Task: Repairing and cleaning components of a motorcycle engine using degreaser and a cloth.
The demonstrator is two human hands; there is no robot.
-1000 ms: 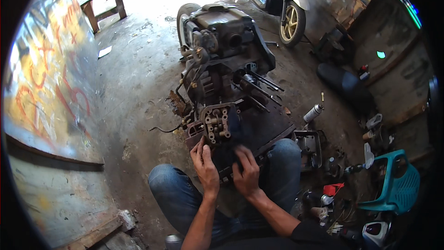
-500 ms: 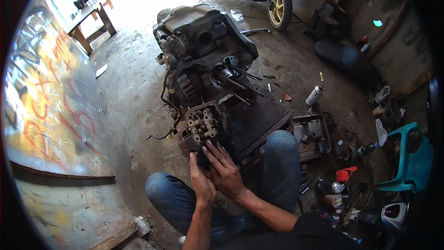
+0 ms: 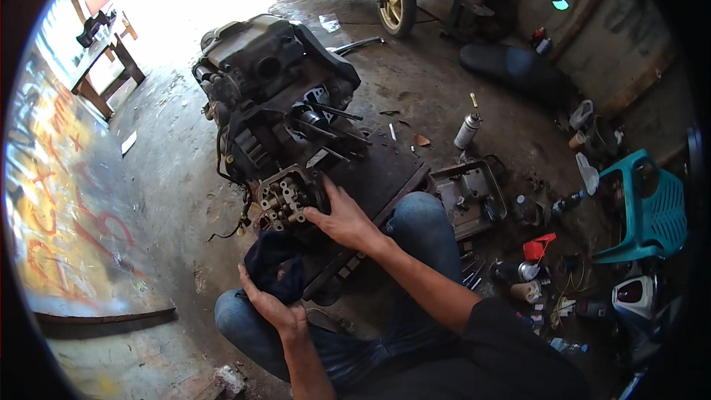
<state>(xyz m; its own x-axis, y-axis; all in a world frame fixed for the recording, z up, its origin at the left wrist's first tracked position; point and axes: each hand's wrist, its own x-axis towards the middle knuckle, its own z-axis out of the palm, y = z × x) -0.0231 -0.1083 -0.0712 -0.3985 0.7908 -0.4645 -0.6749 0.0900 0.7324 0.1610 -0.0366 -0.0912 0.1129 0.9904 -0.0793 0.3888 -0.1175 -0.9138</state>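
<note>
My right hand (image 3: pixel 342 216) grips the right side of a metal cylinder head (image 3: pixel 280 198), its thumb at the near edge and its fingers along the far side. The valve parts of the head face up. Below it, my left hand (image 3: pixel 272 305) holds a crumpled dark blue cloth (image 3: pixel 272 261) over my left knee; part of the fingers is hidden by the cloth. Just beyond the head stands a scooter engine (image 3: pixel 268 67), with a piston (image 3: pixel 305 117) and long studs pointing toward me.
A dark low bench (image 3: pixel 381 167) lies under the parts. To the right are a spray can (image 3: pixel 466 132), a metal tray (image 3: pixel 498 178), a black seat (image 3: pixel 511 70) and a teal plastic chair (image 3: pixel 655 211). A painted wall (image 3: pixel 89 215) runs along the left. A scooter wheel (image 3: pixel 396 0) stands at the back.
My hands have moved apart: the right up to the cylinder head's side, the left down and left with the cloth, which now shows. The whole view has shifted, so the scene sits further left.
</note>
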